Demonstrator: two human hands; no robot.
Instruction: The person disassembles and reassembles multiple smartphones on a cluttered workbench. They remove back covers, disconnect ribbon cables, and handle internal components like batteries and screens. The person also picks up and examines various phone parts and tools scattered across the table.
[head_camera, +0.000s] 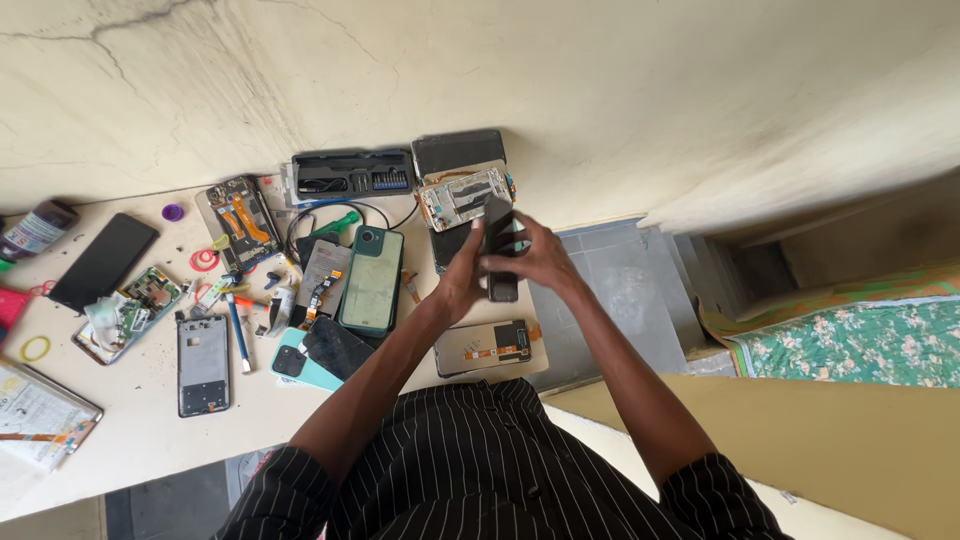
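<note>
While both hands meet above the right end of the worktable, they grip a dark phone between them, held upright on its long edge and lifted off the surface, probably so that its sides and back can be worked without the clutter below getting in the way. The left hand wraps the phone's lower left side, fingers curled shut around it and thumb pressing the near face. The right hand closes on the opposite edge, fingers folded over the top half; whether the fingertips pry at a seam is hidden by the hand itself.

Just beyond the fingertips lies a stripped phone frame with its inner parts showing, laid face-up. Below the left wrist rests a screen panel with an orange flex cable. To the left of the left hand's knuckles sits a green phone back-up, and farther that way a black tool case stands open, its bits within reach. A blue-handled screwdriver and a bare mid-frame lie well apart, toward the table's far left.
</note>
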